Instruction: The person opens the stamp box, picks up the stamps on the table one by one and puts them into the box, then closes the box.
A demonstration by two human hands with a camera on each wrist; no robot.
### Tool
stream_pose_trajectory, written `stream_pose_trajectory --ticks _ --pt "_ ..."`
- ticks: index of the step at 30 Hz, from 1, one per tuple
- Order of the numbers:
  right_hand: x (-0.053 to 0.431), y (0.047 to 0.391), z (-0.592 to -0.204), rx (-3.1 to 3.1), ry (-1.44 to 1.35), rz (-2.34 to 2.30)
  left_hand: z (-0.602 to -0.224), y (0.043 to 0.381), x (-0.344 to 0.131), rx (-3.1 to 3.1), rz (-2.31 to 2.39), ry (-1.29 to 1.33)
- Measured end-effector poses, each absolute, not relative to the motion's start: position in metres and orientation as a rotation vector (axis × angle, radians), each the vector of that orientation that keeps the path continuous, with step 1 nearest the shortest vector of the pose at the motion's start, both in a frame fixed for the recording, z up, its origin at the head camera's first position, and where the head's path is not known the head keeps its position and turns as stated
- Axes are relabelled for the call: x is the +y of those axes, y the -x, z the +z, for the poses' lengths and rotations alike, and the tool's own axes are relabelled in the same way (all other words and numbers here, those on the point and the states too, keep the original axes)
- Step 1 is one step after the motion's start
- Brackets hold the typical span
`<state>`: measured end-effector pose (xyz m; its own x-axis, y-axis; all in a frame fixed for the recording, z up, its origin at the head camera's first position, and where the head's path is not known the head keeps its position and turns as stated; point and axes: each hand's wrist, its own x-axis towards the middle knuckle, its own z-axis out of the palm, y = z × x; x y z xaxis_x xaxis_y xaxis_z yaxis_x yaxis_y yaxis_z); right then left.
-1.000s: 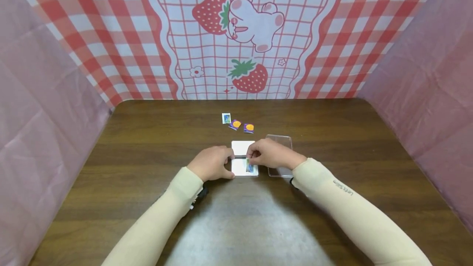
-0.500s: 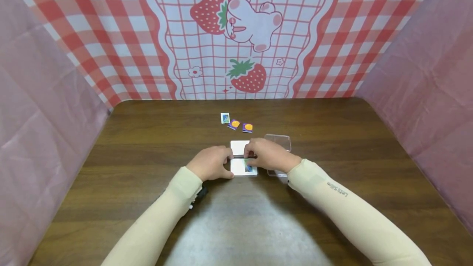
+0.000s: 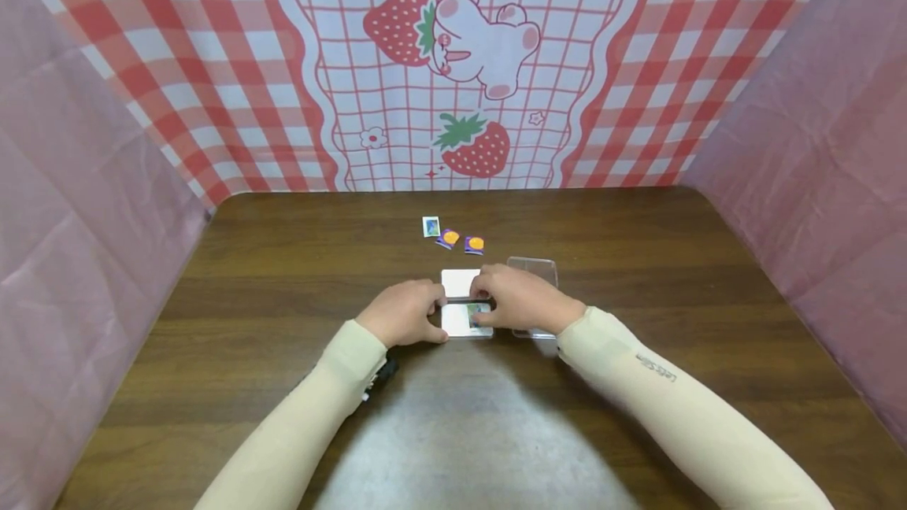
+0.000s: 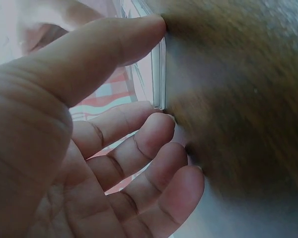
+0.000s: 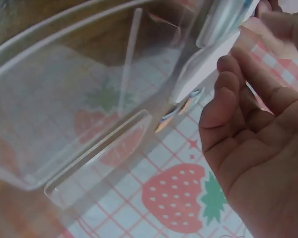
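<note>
Two small white panels lie one behind the other at the centre of the table. The front panel (image 3: 454, 321) looks like a thin clear-edged case, and a blue-green stamp-like picture (image 3: 473, 312) lies on its right half. My left hand (image 3: 402, 312) holds that panel by its left edge, thumb at the near corner and forefinger at the far one. My right hand (image 3: 523, 297) presses its thumb on the picture, partly hiding it. Its other fingers (image 5: 221, 106) are curled over the right part of the rear panel (image 3: 459, 283).
A clear plastic box (image 3: 533, 264) stands right of the panels, partly under my right hand. Behind lie another stamp-like picture (image 3: 431, 227) and two purple-and-orange pieces, one on the left (image 3: 449, 238) and one on the right (image 3: 475, 245). A strawberry-patterned cloth (image 3: 453, 61) hangs at the table's back.
My right thumb has shifted slightly down and right on the picture, covering more of it. The left hand holds its place.
</note>
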<state>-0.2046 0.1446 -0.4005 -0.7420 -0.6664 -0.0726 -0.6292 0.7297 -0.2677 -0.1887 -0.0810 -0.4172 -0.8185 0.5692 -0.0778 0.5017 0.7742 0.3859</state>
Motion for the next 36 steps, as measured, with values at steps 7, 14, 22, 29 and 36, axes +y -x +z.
stream_pose_trajectory --ticks 7,14,22,29,36 --pt "0.146 0.194 -0.398 2.801 1.034 -0.199 -0.419 0.19 -0.081 2.778 0.512 -0.843" --pt "0.148 0.192 -0.401 2.82 1.005 -0.189 -0.42 0.19 -0.08 2.773 0.51 -0.835" --pt "0.148 0.191 -0.402 2.831 0.995 -0.188 -0.418 0.189 -0.079 2.769 0.524 -0.807" --pt "0.151 0.19 -0.399 2.82 0.977 -0.21 -0.419 0.189 -0.079 2.769 0.518 -0.81" --pt "0.168 0.195 -0.391 2.86 0.934 -0.32 -0.418 0.188 -0.079 2.769 0.536 -0.805"
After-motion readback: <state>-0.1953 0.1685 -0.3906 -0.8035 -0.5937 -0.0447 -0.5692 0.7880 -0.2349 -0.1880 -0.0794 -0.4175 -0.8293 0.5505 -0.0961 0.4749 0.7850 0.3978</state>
